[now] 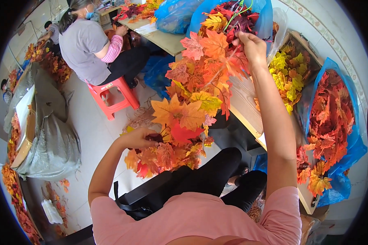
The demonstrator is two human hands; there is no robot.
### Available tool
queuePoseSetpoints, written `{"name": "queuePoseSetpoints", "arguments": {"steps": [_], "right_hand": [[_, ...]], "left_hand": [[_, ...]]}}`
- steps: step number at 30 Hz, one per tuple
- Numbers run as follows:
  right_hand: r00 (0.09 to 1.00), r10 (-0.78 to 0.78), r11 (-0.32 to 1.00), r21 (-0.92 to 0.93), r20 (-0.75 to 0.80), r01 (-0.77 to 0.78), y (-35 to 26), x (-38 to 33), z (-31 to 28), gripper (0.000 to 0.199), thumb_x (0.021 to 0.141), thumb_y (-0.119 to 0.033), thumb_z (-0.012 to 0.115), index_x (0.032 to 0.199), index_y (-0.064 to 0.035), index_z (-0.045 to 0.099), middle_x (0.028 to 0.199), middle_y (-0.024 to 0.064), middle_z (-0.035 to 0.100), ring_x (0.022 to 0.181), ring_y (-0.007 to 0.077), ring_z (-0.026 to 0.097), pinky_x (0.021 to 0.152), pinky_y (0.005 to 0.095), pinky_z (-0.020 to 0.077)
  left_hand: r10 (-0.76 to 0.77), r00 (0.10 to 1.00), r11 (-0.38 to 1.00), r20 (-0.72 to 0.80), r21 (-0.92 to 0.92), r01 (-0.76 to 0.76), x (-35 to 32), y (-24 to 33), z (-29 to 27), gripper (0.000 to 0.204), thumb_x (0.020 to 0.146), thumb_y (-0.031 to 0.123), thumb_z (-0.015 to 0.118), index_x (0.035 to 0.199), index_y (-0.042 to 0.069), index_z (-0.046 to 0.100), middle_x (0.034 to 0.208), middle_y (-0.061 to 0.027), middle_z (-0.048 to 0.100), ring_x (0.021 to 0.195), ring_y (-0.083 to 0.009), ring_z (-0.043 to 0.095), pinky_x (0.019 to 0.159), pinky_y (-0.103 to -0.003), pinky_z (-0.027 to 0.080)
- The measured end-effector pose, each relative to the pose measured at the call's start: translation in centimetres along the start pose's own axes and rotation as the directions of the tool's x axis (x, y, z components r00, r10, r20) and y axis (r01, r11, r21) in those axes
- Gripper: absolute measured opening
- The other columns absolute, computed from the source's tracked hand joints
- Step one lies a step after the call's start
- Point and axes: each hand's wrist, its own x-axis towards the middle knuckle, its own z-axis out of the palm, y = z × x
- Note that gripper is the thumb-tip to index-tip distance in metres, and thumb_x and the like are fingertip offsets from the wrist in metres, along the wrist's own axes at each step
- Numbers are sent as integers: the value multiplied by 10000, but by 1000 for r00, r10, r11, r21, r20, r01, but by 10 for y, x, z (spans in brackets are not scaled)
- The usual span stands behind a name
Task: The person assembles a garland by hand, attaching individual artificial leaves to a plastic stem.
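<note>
A garland of artificial maple leaves (180, 110), orange, red and yellow, stretches slantwise between my two hands. My right hand (250, 45) is raised at the upper end, its fingers pinched on the garland near the stem. Lower down and to the left, my left hand (140, 138) closes its fingers at the garland's edge, next to a dark red leaf; leaves partly hide the fingertips. The garland's lower end bunches above my lap. Just beyond my right hand, a blue bag (265, 20) holds dark red leaves and green stems (235, 15).
Yellow-green leaves (288, 75) fill a box on the wooden table (243, 96) at right, beside a blue bag of red leaves (331, 114). A co-worker (88, 43) sits on a red stool (112, 96). A large grey-green sack (49, 126) stands at left.
</note>
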Motion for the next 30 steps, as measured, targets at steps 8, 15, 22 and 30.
{"name": "queuePoseSetpoints", "arguments": {"steps": [8,15,22,30], "right_hand": [[979,-15,996,-91,-203,-4,8,35,19,184,833,-149,574,799,17,646,673,48,627,589,78,491,582,224,400],[984,-43,993,-119,-175,23,18,31,24,184,823,-149,583,799,23,644,658,50,626,587,84,517,573,224,409],[996,87,939,-334,-7,-84,47,19,25,188,818,-147,595,800,34,645,643,36,603,507,81,519,452,232,409],[987,-151,986,-60,56,154,66,-71,-9,245,834,-184,572,964,17,623,785,64,664,713,141,622,649,266,480]], "left_hand": [[168,957,943,-237,-244,-226,2,-12,3,191,852,104,559,1009,-4,576,743,32,557,656,-53,456,582,-220,409],[145,965,963,-220,-192,-189,0,-20,6,216,846,115,567,1031,4,580,733,32,550,643,-43,444,576,-211,399],[-32,994,970,-103,-244,6,15,-48,13,250,844,142,577,1065,27,577,747,15,576,613,-45,478,534,-209,428],[-164,855,963,-492,-269,29,68,-161,19,305,850,159,572,1133,52,539,710,6,556,521,-66,499,481,-200,424]]}}
